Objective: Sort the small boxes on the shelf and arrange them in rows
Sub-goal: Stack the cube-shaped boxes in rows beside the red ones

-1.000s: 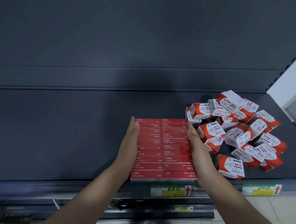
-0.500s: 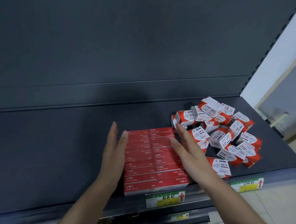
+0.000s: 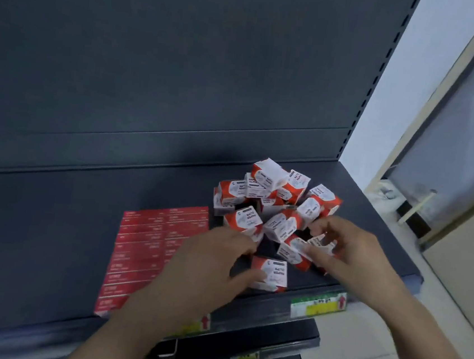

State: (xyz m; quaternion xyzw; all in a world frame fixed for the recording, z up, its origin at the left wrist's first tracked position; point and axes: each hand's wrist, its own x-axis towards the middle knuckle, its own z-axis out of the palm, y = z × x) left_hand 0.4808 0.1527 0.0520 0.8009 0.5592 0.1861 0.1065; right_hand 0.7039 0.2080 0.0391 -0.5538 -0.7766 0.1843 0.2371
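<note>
At the heap's (image 3: 268, 176) front: right hand (image 3: 360, 250), fingers clamped on a box (image 3: 322, 244).
Left hand (image 3: 206, 266): fingers apart, thumb touching lone box (image 3: 271, 273); grip unclear.
Left of heap: red rows (image 3: 152, 246).

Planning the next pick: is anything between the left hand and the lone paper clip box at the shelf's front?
Nothing visible does. The left hand reaches the lone box, thumb at its left edge. The jumbled pile lies behind it, the red rows to its left.
</note>
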